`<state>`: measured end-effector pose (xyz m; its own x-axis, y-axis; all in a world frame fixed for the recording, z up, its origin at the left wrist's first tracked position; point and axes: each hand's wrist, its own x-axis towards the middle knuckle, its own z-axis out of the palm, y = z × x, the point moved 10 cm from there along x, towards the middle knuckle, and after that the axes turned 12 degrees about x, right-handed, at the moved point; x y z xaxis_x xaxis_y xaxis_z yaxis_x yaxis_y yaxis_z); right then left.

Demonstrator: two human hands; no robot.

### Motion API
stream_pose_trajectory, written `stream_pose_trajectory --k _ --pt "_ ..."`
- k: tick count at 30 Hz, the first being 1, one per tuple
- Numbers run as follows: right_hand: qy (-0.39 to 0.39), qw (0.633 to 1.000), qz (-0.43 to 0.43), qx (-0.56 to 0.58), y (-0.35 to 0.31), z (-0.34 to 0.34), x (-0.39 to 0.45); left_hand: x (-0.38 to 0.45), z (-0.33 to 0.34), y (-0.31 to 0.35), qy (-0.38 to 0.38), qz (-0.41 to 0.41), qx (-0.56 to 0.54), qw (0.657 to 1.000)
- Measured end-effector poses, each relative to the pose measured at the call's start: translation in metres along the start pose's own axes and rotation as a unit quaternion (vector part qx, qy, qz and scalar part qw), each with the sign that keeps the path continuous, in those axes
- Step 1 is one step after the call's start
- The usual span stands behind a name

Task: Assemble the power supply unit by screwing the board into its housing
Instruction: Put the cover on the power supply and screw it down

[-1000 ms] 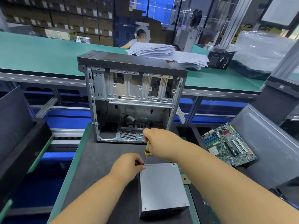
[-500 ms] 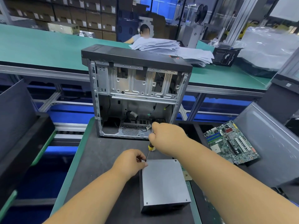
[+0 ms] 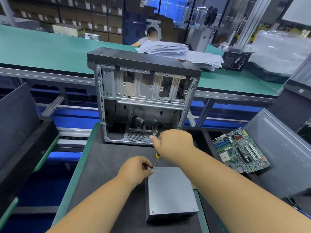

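Screwing at the metal box (image 3: 170,189) corner

Right hand (image 3: 175,142) gripping screwdriver (image 3: 156,158); left hand (image 3: 137,169) pinching at its tip; open computer case (image 3: 143,98) behind.

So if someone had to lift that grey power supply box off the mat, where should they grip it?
Probably across its two long side walls, coming from above. The power supply box lies flat with its broad lid up, and the near half is clear. The left hand and screwdriver crowd the far left corner.

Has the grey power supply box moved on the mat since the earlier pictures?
No. The power supply box keeps the same spot relative to the computer case behind it.
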<state>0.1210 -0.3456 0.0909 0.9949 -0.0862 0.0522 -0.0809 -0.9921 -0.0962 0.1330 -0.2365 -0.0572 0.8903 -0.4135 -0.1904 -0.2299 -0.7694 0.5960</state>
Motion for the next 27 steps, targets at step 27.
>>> stream_pose_trajectory --k 27 --pt "-0.091 0.996 -0.006 0.004 -0.006 -0.002 -0.004 0.002 0.001 -0.002 0.012 0.01 0.003 1.0"
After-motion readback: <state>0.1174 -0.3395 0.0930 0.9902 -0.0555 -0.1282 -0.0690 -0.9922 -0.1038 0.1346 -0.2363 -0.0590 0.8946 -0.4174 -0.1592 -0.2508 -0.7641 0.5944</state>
